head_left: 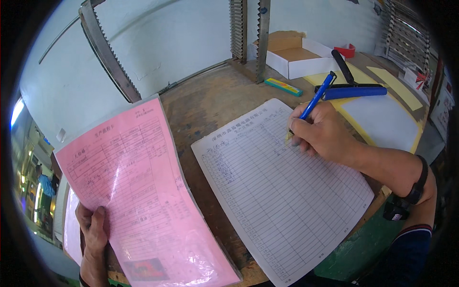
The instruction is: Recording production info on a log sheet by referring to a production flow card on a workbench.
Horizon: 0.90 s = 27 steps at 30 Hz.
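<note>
My left hand (pixel 94 226) grips the left edge of a pink printed form (pixel 143 191) in a clear plastic sleeve, thumb on its front. The sleeve is tilted up and catches glare. To its right, a white ruled record sheet (pixel 291 205) lies on the wooden table, its upper rows filled with handwriting. My right hand (pixel 321 130) is closed around a blue pen (pixel 316 99), resting on the sheet's upper right part. The pen's tip is near the paper; whether it touches I cannot tell.
Behind the sheet lies a small green-and-yellow box (pixel 283 87). An open white carton (pixel 299 57) stands farther back. A blue-edged roller with a black handle (pixel 354 91) rests on a yellow-bordered panel (pixel 382 119) at right. Toothed metal uprights (pixel 110 52) stand along the wall.
</note>
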Available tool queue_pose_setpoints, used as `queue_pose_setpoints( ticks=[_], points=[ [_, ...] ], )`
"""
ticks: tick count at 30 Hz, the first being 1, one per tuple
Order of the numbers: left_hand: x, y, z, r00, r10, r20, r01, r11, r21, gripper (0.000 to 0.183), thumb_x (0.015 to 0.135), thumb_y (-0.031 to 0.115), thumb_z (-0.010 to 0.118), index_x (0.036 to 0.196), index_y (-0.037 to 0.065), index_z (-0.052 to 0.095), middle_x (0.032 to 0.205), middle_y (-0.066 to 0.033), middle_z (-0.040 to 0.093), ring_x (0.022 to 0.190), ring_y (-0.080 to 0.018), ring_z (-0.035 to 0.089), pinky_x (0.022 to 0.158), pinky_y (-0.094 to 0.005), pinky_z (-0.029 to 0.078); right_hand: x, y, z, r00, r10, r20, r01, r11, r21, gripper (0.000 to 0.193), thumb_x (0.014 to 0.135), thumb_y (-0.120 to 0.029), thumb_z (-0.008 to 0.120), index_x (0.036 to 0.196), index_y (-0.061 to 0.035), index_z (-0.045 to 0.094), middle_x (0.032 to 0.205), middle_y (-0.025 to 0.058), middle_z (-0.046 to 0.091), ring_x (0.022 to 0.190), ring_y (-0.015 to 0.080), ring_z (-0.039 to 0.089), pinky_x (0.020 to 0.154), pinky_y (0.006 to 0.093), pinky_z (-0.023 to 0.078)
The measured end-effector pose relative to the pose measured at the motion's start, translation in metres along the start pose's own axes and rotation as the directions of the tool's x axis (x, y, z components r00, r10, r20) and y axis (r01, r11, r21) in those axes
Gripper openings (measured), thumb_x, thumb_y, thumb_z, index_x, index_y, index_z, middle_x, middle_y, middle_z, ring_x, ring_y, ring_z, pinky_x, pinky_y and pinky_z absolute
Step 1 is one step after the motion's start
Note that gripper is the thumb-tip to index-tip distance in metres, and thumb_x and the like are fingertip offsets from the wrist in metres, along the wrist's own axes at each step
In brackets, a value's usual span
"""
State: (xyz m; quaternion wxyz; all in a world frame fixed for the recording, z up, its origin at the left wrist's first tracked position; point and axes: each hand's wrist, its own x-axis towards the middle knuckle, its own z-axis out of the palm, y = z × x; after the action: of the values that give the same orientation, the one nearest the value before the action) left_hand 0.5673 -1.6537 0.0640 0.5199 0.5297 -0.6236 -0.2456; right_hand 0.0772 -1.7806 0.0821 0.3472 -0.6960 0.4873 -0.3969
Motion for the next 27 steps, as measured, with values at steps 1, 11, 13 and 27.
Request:
queue_pose_setpoints(
  ticks=[1,11,13,27],
  points=[
    [0.001,0.001,0.005,1.0,0.0,-0.001,0.0,1.0,0.0,0.045,0.088,0.015,0.061,0.125,-0.009,0.053,0.12,-0.0127,0.062,0.109,-0.0189,0.055,0.1,-0.0337,0.04,0.001,0.0,0.0,0.999,0.012,-0.031,-0.012,1.0,0.026,0.025,0.09,-0.019,0.06,0.077,0.0016,0.066,0.066,0.0065,0.064,0.051,0.0105,0.059,0.047,0.0261,0.049],
    [0.0,0.028,0.014,0.999,-0.029,0.024,0.023,0.978,0.206,0.019,0.084,0.003,0.051,0.1,-0.001,0.061,0.074,0.0036,0.057,0.06,-0.0066,0.049,0.052,-0.0253,0.037,0.012,0.013,-0.01,1.0,-0.021,-0.016,0.023,0.995,0.093,0.025,0.097,-0.025,0.06,0.108,-0.0028,0.062,0.078,0.0066,0.065,0.06,0.0103,0.061,0.051,0.0257,0.051],
    [0.004,0.034,0.022,0.998,0.065,0.026,-0.068,0.984,0.165,0.029,0.086,0.005,0.051,0.111,-0.005,0.062,0.089,-0.0023,0.064,0.076,-0.0085,0.056,0.069,-0.0262,0.046,0.011,0.012,-0.011,0.995,-0.098,-0.013,0.099,0.986,0.131,0.025,0.098,-0.024,0.058,0.11,-0.0023,0.061,0.081,0.0077,0.066,0.062,0.0108,0.062,0.053,0.0254,0.052],
    [0.019,0.102,0.047,0.949,0.302,-0.092,-0.316,0.92,-0.231,0.026,0.096,0.005,0.053,0.12,-0.005,0.059,0.112,-0.01,0.066,0.101,-0.0115,0.061,0.089,-0.0281,0.049,-0.008,-0.015,-0.013,0.879,-0.382,0.286,0.287,0.902,0.323,0.059,0.093,-0.029,0.068,0.132,0.0093,0.048,0.112,0.0225,0.065,0.094,0.0212,0.067,0.08,0.0326,0.056]
  ],
)
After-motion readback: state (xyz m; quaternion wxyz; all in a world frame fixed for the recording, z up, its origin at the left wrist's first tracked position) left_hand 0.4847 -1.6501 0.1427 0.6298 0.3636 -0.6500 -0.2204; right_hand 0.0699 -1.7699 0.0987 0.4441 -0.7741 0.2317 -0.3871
